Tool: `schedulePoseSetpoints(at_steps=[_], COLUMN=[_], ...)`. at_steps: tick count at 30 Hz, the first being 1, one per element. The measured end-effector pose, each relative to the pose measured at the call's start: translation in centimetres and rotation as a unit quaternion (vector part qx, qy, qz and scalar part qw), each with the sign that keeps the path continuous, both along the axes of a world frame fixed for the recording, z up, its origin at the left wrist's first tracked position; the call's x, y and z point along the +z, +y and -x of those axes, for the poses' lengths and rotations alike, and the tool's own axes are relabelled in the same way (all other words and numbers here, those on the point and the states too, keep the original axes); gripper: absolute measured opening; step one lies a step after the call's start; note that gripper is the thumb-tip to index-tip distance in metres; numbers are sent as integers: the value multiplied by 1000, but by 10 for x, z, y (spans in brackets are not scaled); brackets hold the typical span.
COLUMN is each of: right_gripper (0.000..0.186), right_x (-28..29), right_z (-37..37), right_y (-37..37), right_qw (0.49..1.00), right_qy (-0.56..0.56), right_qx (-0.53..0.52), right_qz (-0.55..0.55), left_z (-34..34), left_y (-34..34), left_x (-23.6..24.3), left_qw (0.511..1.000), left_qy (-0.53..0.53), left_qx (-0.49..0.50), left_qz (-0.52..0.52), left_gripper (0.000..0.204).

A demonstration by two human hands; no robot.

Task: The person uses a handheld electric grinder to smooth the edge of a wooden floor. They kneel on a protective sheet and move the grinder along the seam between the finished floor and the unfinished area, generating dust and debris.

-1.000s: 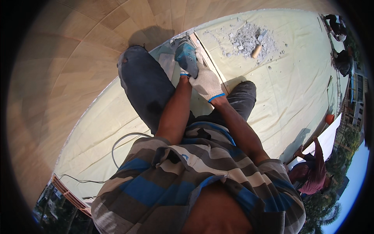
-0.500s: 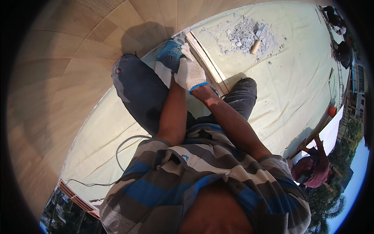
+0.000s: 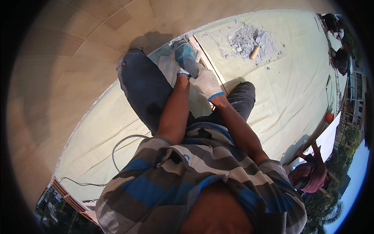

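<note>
A teal and grey power tool (image 3: pixel 184 54) is held between my thighs, over a narrow wooden strip (image 3: pixel 208 60) at the curved boundary. My right hand (image 3: pixel 203 81) in a cream knit glove with blue cuff is closed on the tool's near end. My left hand (image 3: pixel 181 72), gloved too, is mostly hidden beneath the tool and appears closed on it. The tool's tip is hard to make out. A grey cord (image 3: pixel 128 136) loops over the pale sheet (image 3: pixel 290 85) beside my left side.
Curved tan wooden panelling (image 3: pixel 74 58) borders the sheet. Grey rubble (image 3: pixel 243 39) lies ahead with a wooden-handled tool (image 3: pixel 255 52) on it. A co-worker (image 3: pixel 309 175) at lower right holds a white board (image 3: pixel 327 134), near an orange bucket (image 3: pixel 329 117). Two people (image 3: pixel 342 60) crouch at the far right.
Half a second ago the tool and my hands swung left and tilted; now they are back to the right, much as a second ago. The view has shifted slightly.
</note>
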State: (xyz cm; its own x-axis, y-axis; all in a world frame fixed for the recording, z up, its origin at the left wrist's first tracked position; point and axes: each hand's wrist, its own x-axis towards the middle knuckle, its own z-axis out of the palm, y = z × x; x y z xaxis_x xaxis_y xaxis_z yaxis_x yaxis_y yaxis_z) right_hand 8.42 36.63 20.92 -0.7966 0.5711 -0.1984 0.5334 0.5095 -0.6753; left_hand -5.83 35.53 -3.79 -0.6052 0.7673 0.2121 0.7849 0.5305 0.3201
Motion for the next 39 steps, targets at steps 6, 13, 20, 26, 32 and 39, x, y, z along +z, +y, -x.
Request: schedulePoseSetpoints(at_steps=[6,13,20,26,32,39], right_gripper=[56,54,24,44,50,43], right_x=[12,20,0,14,24,22], right_z=[6,47,65,79,73,72], right_y=[-16,-20,-32,-13,2,2], right_qw=[999,989,981,989,991,993], right_qy=[-11,-105,-71,-99,-87,-81], right_qx=[12,49,64,32,54,29], right_qz=[-42,-93,-167,-102,-91,-81], left_z=[7,14,-14,-7,-6,1], left_y=[5,-13,-37,-37,-26,-15], left_x=[-23,-9,9,6,15,20], left_qw=[1000,937,251,246,231,210], left_qy=[-7,-271,-768,-774,-787,-791], left_qx=[4,107,164,180,179,194], left_qz=[2,-195,-566,-555,-543,-541], left_gripper=[28,34,41,47,53,60])
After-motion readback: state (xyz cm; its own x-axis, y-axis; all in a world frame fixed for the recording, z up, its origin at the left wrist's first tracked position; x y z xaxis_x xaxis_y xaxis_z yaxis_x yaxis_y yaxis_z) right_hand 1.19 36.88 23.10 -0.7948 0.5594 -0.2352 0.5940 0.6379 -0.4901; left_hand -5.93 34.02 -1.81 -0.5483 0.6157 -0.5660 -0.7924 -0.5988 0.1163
